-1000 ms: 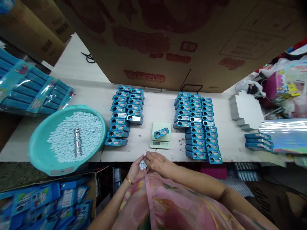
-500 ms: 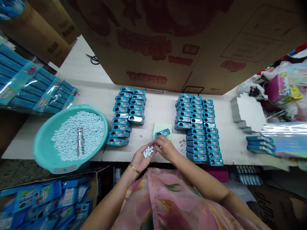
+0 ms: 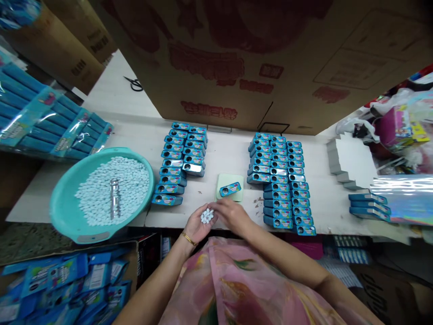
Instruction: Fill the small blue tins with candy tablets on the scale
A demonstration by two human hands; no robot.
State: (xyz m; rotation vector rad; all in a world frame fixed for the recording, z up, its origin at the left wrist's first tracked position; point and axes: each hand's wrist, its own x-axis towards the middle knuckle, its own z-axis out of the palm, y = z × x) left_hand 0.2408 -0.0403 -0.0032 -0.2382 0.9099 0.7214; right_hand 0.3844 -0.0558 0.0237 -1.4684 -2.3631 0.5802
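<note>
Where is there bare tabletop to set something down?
White tabletop lies bare beyond the scale, between the left tins and right tins; also between right tins and white stack, and between scissors and basin. Crowded: before the scale, where the left hand cups pellets beside the right hand.

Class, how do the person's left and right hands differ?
The left hand is palm up; the right hand shows its back. The left hand cups pale pellets; the right hand's fingers are beside them. The left wrist wears a bangle; the right wrist is bare. Both hands are ungloved.
</note>
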